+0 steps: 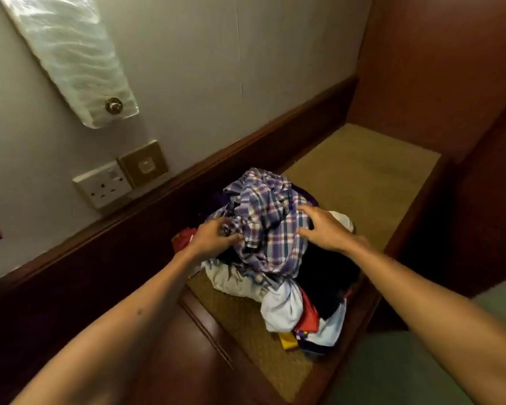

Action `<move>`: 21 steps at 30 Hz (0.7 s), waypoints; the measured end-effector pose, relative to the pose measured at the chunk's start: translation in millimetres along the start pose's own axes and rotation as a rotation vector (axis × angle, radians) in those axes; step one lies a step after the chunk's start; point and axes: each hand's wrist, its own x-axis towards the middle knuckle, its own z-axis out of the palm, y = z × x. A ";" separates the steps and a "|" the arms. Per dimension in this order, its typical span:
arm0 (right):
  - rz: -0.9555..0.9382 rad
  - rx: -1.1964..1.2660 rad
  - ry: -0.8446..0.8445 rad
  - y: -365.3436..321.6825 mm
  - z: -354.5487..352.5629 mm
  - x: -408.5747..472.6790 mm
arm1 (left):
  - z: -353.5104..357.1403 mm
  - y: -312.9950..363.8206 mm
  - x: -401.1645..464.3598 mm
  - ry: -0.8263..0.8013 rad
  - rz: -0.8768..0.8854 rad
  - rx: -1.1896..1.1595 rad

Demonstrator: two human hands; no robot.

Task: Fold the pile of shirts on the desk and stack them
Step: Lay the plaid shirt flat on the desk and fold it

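A crumpled purple plaid shirt [263, 217] lies on top of a pile of shirts [292, 305] on the desk [362, 176]. My left hand [214, 238] grips the plaid fabric at its left side, fingers curled into the cloth. On the right side of the same shirt my right hand [324, 226] presses with fingers bent over the fabric. Below the plaid shirt I see white, black, red and yellow garments, tangled together.
The desk has a tan woven top inside a dark wooden frame. A wall with a socket [103, 185] and a switch [143, 163] runs along the left. A wooden cabinet side [438, 68] closes the far right. Green carpet [406, 369] lies below right.
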 end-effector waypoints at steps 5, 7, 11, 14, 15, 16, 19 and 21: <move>0.116 -0.060 0.074 11.8 20.0 70.1 | 20.8 -38.7 39.1 -0.081 -0.059 0.197; 0.163 -0.069 0.086 10.2 35.7 91.4 | 22.2 -46.2 53.9 -0.056 0.013 0.254; 0.193 -0.038 0.315 4.2 62.1 104.7 | 20.9 -37.2 49.7 0.262 0.134 -0.059; 0.116 0.036 0.586 -11.3 65.9 93.1 | 10.0 -18.3 25.9 0.418 0.100 -0.419; 0.067 0.073 0.683 -19.9 66.5 86.4 | 5.8 -16.1 18.3 0.457 0.081 -0.518; 0.008 0.102 0.770 -30.3 66.9 78.2 | 1.3 -16.2 10.0 0.513 0.072 -0.593; -0.168 0.242 0.852 -70.6 76.6 43.8 | -14.4 -24.1 -27.1 0.733 0.014 -0.738; -0.230 0.406 0.779 -100.7 91.4 13.5 | -21.6 -41.8 -62.9 0.853 -0.048 -0.851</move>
